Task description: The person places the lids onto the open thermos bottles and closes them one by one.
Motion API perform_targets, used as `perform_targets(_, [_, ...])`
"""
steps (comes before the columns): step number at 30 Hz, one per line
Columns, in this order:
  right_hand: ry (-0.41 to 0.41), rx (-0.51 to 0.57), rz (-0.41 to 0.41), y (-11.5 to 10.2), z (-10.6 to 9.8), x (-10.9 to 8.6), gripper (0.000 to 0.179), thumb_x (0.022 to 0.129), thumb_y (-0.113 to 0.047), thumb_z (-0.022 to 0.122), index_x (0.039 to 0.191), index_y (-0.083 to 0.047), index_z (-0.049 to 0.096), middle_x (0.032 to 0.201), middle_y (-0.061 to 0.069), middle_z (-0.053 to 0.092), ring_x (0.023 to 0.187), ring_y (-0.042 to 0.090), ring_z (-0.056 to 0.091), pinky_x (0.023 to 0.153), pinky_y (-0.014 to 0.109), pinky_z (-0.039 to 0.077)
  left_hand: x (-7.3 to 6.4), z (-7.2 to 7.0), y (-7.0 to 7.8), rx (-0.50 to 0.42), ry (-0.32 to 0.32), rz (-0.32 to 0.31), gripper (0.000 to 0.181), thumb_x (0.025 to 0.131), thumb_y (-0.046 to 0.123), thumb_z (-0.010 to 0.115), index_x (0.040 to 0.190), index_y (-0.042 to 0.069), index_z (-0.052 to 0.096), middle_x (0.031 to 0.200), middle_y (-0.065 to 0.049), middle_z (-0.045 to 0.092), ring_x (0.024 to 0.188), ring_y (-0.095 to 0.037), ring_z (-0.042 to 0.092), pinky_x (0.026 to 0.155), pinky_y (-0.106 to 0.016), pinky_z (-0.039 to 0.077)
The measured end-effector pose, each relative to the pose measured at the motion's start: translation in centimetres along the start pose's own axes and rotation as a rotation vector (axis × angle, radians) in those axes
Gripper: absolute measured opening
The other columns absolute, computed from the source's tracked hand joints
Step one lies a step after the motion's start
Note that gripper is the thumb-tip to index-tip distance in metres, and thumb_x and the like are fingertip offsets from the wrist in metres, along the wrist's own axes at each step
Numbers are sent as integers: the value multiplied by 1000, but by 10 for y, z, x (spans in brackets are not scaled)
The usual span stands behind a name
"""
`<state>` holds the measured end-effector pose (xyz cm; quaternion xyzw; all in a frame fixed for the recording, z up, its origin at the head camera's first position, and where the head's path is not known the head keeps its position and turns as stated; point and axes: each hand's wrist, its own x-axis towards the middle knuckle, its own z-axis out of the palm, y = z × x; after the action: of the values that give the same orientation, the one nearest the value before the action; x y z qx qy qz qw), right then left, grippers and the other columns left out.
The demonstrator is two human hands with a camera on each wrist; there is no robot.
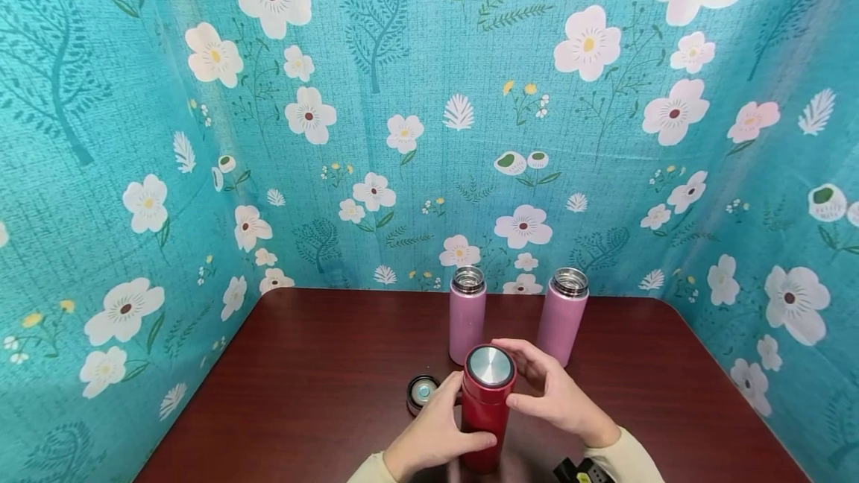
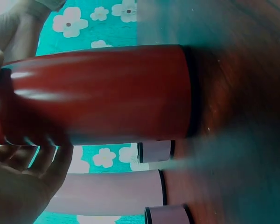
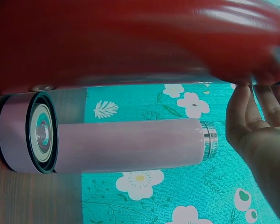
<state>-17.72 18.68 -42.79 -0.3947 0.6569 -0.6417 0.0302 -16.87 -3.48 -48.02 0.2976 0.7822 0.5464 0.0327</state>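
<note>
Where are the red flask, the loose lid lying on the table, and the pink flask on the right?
red flask (image 1: 485,416), head view, on its body below the cap
loose lid (image 1: 422,392), head view, on its upturned inside
right pink flask (image 1: 561,323), head view, on its side wall

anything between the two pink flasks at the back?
No. In the head view, only bare table and backdrop show between the left pink flask and the right pink flask; the red flask stands nearer.

Both bare hands emerge from pale, seemingly cream-coloured sleeves (image 1: 627,453).
</note>
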Motion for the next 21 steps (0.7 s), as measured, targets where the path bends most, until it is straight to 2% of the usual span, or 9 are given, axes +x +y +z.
perform_targets(8, [8, -18, 16, -3, 1, 0, 59, 84, 5, 59, 139, 1, 37, 132, 19, 50, 119, 24, 52, 98, 30, 41, 0, 3, 2, 32, 42, 10, 64, 77, 43, 76, 131, 31, 44, 120, 11, 53, 109, -8, 52, 88, -29, 48])
perform_targets(11, [6, -25, 22, -3, 1, 0, 59, 84, 5, 60, 138, 1, 37, 131, 19, 51, 118, 25, 52, 97, 31, 42, 1, 0, 3, 21, 34, 11, 64, 75, 42, 77, 130, 31, 46, 119, 11, 54, 108, -8, 53, 88, -29, 48])
perform_targets(17, [-1, -35, 29, -3, -3, 0, 58, 84, 5, 61, 137, 1, 40, 128, 18, 53, 113, 26, 55, 95, 33, 44, 2, -5, 3, -14, -7, -30, 62, 73, 41, 79, 127, 32, 48, 116, 13, 56, 106, -7, 54, 88, -30, 47])
perform_targets(21, [0, -47, 33, -2, -5, 0, 58, 83, 4, 62, 137, 0, 41, 127, 18, 54, 113, 26, 55, 95, 33, 44, 3, -6, 4, -23, -12, -28, 62, 73, 40, 79, 127, 32, 49, 116, 13, 56, 106, -8, 54, 89, -30, 47])
